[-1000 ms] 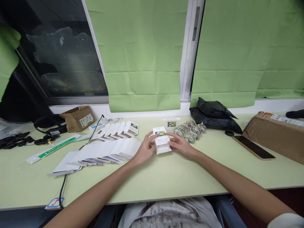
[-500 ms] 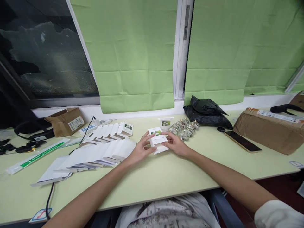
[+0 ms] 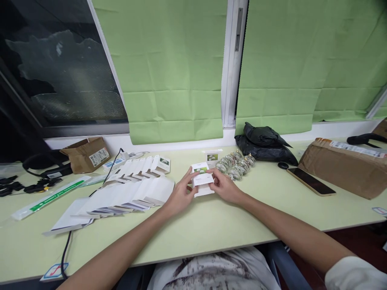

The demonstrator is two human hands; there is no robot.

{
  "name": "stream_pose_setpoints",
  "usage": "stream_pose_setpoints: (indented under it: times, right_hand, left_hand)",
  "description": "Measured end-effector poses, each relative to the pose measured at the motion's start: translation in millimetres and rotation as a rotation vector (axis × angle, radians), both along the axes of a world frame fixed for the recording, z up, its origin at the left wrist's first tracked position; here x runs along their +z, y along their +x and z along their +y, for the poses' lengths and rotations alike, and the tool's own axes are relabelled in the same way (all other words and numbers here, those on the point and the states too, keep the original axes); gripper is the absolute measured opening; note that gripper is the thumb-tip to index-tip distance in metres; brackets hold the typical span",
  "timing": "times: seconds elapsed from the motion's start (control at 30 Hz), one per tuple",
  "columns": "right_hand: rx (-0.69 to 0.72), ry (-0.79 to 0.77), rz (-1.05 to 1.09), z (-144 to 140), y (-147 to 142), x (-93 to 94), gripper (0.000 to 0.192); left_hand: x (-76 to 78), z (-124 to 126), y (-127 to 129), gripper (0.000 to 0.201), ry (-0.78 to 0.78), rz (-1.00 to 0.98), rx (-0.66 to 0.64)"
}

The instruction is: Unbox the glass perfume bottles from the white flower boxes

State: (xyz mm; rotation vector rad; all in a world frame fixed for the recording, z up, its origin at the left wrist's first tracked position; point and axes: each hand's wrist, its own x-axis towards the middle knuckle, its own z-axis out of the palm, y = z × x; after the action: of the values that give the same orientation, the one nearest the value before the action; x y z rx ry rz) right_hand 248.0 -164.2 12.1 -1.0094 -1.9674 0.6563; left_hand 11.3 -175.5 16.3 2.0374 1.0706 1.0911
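Between my hands is a small white cardboard box (image 3: 203, 179) with a green picture on its face and a loose flap at the near end. My left hand (image 3: 182, 192) grips its left side, thumb near the flap. My right hand (image 3: 224, 185) pinches the right side, fingers over the top. Just beyond, another white box with a picture (image 3: 212, 157) stands on the table. Several round, clear ornaments with gold tops (image 3: 235, 164) lie in rows to the right of it. Flattened white boxes (image 3: 130, 195) overlap in a row left of my left hand.
Behind the flat boxes stand several folded white boxes (image 3: 136, 167). A small open brown carton (image 3: 86, 154) is at back left, with a black cable (image 3: 68, 245) across the table. On the right are a black plastic bag (image 3: 264, 143), a phone (image 3: 311, 181) and a large brown carton (image 3: 344, 167).
Both hands keep hold of the white box. My fingers and thumbs have shifted slightly around its near flap. The whole view has moved a little.
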Motion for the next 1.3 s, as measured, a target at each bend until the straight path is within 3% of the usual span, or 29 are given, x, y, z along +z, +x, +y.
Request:
stream_pose_setpoints:
  times: [0.33, 0.53, 0.77, 0.9, 1.17, 1.3]
  right_hand:
    - [-0.056, 0.037, -0.095, -4.7, -1.7, 4.2, 0.049]
    - [0.050, -0.090, 0.072, 1.1, 0.9, -2.3, 0.052]
    - [0.252, -0.291, 0.340, 15.4, 3.2, -13.2, 0.066]
    - [0.254, -0.285, 0.347, 19.8, 3.8, -14.7, 0.076]
    - [0.247, -0.333, 0.409, 18.1, 2.6, -12.0, 0.065]
    - [0.279, -0.377, 0.460, 15.0, 2.3, -9.3, 0.067]
  left_hand:
    - [-3.1, 0.3, 0.3, 0.050, 0.031, 0.059, -0.014]
    - [-7.8, 12.0, -7.4, 0.055, -0.115, -0.040, -0.025]
    - [-12.0, 26.5, -11.0, 0.059, -0.331, -0.366, -0.142]
    - [-11.2, 24.3, -10.1, 0.067, -0.286, -0.319, -0.173]
    - [-9.5, 17.0, -6.9, 0.067, -0.176, -0.229, -0.130]
    - [-10.7, 18.3, -7.5, 0.071, -0.135, -0.228, -0.170]
